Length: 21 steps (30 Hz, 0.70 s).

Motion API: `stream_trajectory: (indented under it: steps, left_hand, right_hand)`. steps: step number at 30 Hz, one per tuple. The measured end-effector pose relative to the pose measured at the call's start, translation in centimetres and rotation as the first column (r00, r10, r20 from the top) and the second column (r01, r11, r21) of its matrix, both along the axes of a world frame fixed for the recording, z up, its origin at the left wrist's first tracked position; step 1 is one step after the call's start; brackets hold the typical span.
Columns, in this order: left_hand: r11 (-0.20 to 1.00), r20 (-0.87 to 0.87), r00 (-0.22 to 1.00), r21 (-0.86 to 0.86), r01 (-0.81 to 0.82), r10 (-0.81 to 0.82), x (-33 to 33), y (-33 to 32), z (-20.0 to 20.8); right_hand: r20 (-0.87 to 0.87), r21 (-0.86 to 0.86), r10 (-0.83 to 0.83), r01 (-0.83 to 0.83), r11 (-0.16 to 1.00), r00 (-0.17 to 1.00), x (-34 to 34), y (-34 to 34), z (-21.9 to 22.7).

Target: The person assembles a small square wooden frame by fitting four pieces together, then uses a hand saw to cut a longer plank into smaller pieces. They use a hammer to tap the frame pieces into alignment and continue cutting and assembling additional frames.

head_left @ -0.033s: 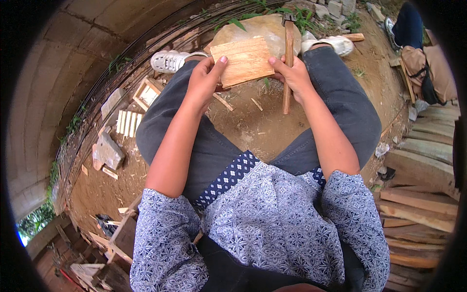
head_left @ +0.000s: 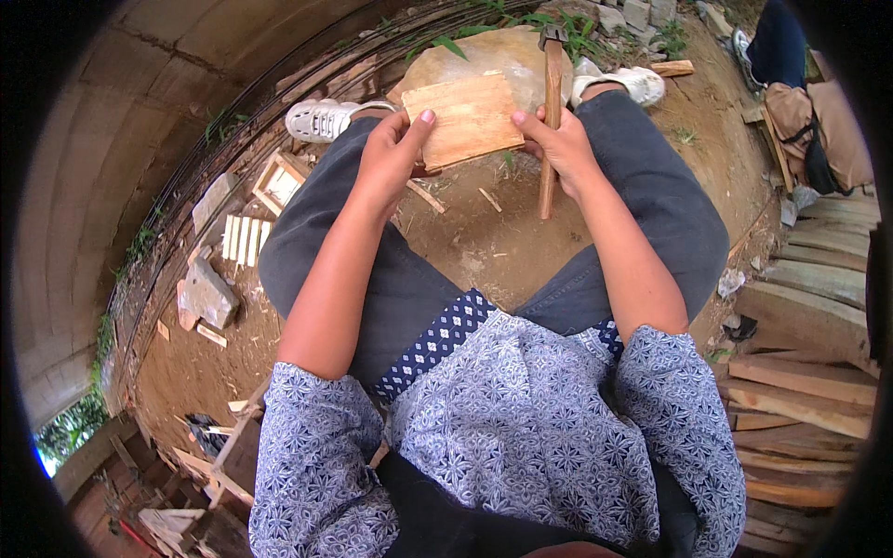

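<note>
A pale, rectangular wooden board (head_left: pixel 465 119) is held up over the ground between my knees, its broad face turned toward me. My left hand (head_left: pixel 389 153) grips its left edge, thumb on top and fingers mostly hidden underneath. At the right edge, my right hand (head_left: pixel 567 149) pinches the board with the thumb. That same hand also keeps a hammer (head_left: pixel 553 79) between its fingers. The hammer's dark metal head points away from me, and its wooden handle hangs down past the palm. Behind the board lies a large pale stone (head_left: pixel 502 51), partly covered by it.
Left of my leg are a small wooden frame (head_left: pixel 279 181), a slatted wooden piece (head_left: pixel 246 240) and a grey rock (head_left: pixel 206 293). Planks (head_left: pixel 800 391) are stacked at the right. Another person's leg (head_left: pixel 779 46) shows at the upper right, near a tan bag (head_left: pixel 828 139). A concrete wall (head_left: pixel 70 186) curves along the left.
</note>
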State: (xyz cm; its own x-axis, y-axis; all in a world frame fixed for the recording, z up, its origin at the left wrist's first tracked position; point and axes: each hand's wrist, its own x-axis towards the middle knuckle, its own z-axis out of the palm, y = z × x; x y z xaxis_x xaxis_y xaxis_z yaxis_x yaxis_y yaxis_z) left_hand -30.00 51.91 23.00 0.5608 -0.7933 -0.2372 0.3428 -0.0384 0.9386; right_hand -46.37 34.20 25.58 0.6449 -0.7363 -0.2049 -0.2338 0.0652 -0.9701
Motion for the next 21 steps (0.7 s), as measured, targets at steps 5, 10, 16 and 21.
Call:
stream_trajectory:
  steps: [5, 10, 16, 21]
  left_hand:
    - [0.994, -0.002, 0.997, 0.073, 0.079, -0.079, 0.2, -0.2, -2.5]
    - [0.999, -0.026, 1.0, 0.039, -0.001, 0.002, -0.3, -0.8, -4.3]
    - [0.999, 0.145, 0.989, 0.033, -0.013, 0.008, 4.7, -8.6, -8.6]
    - [0.992, 0.099, 0.992, 0.103, 0.069, -0.079, 5.5, -15.9, -7.9]
  right_hand:
    - [0.034, 0.016, 0.018, -0.019, 1.0, 0.999, -0.6, -0.8, -1.2]
    - [-0.05, 0.034, 0.034, -0.033, 0.999, 0.998, -0.1, -1.9, -3.4]
    - [-0.044, -0.139, -0.147, 0.14, 0.98, 0.988, 2.0, -5.5, -5.8]
    - [-0.159, -0.436, -0.302, 0.208, 0.876, 0.94, 3.0, -11.9, -8.3]
